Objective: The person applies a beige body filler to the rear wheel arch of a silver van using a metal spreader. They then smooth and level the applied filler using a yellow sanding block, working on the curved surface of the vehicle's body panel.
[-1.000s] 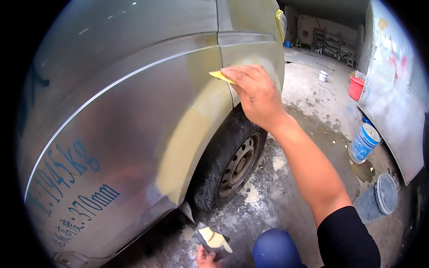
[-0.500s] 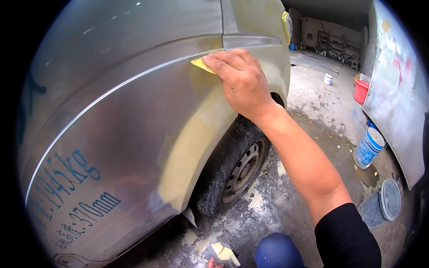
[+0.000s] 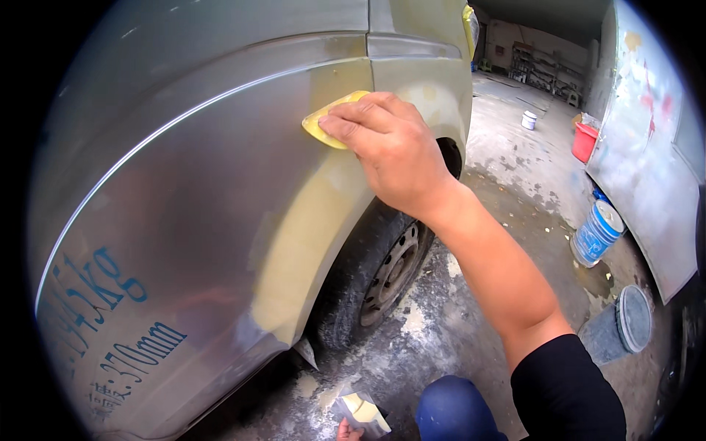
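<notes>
My right hand (image 3: 401,151) is closed round a yellow putty spreader (image 3: 323,123), its flat blade against the grey vehicle body panel (image 3: 213,184) just below the crease line. Pale yellow filler (image 3: 298,246) covers a curved band of the panel around the wheel arch, with a thinner smear up near the door seam. Low at the bottom edge, my left hand (image 3: 348,431), mostly cut off, grips a grey mixing board (image 3: 379,420). Pale yellow putty (image 3: 362,409) lies on that board.
The wheel (image 3: 390,275) sits under the arch, close to my right forearm. My knee in blue cloth (image 3: 456,411) is below. To the right stand a grey bucket (image 3: 603,342), a blue-white pail (image 3: 592,239), a red bucket (image 3: 585,141) and a leaning panel (image 3: 651,191).
My right hand and the spreader have moved down from the crease line, and the blade now lies flatter to view. The left hand still holds the board.
</notes>
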The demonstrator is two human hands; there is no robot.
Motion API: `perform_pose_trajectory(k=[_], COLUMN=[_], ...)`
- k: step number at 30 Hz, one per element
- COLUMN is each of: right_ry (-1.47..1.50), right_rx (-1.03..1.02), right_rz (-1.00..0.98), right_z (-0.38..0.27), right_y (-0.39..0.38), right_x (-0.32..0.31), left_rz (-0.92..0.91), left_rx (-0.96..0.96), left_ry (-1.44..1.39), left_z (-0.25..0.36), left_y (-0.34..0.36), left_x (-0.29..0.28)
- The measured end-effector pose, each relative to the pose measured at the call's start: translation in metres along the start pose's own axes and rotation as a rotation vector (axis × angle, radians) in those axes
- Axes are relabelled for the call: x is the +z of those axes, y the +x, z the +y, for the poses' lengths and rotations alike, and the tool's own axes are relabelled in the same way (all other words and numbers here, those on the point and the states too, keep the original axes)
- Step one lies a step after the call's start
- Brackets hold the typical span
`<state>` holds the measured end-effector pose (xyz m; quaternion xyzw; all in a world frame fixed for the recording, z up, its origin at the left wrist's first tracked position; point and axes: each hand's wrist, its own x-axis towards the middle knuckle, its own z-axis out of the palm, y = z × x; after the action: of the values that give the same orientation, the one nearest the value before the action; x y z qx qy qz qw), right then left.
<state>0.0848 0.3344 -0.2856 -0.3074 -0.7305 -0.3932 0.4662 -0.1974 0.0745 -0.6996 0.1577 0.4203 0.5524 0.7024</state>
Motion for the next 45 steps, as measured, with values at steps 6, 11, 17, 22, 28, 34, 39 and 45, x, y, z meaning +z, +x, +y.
perform_pose_trajectory(k=[6, 11, 17, 22, 28, 34, 39, 45], right_ry=[-0.018, -0.030, -0.039, -0.037, -0.139, -0.148, -0.165, -0.152], right_rx=[0.000, -0.008, -0.017, -0.038, -0.181, -0.200, -0.170, -0.163], right_rz=[-0.074, -0.213, -0.344, -0.439, -0.068, -0.062, -0.186, -0.046], right_z=[-0.015, -0.022, -0.027, -0.025, -0.022, -0.018, -0.020, -0.019], right_y=[-0.020, -0.027, -0.033, -0.047, -0.021, -0.030, -0.036, -0.011], right_x=[0.001, -0.008, -0.021, -0.038, -0.021, 0.006, -0.004, -0.014], left_rz=[0.191, 0.161, -0.036, -0.057, -0.051, -0.024, -0.060, -0.065], left_rx=[-0.230, -0.249, -0.036, -0.026, -0.023, -0.025, -0.052, -0.042], left_ry=[0.248, 0.252, 0.067, 0.039, 0.025, 0.041, -0.002, 0.040], left_z=[0.015, 0.008, 0.006, 0.008, 0.005, 0.010, 0.011, 0.007], left_y=[-0.010, -0.005, -0.001, -0.005, -0.006, -0.005, -0.003, -0.001], left_x=[0.013, 0.003, 0.015, 0.011, 0.004, 0.004, 0.006, 0.004])
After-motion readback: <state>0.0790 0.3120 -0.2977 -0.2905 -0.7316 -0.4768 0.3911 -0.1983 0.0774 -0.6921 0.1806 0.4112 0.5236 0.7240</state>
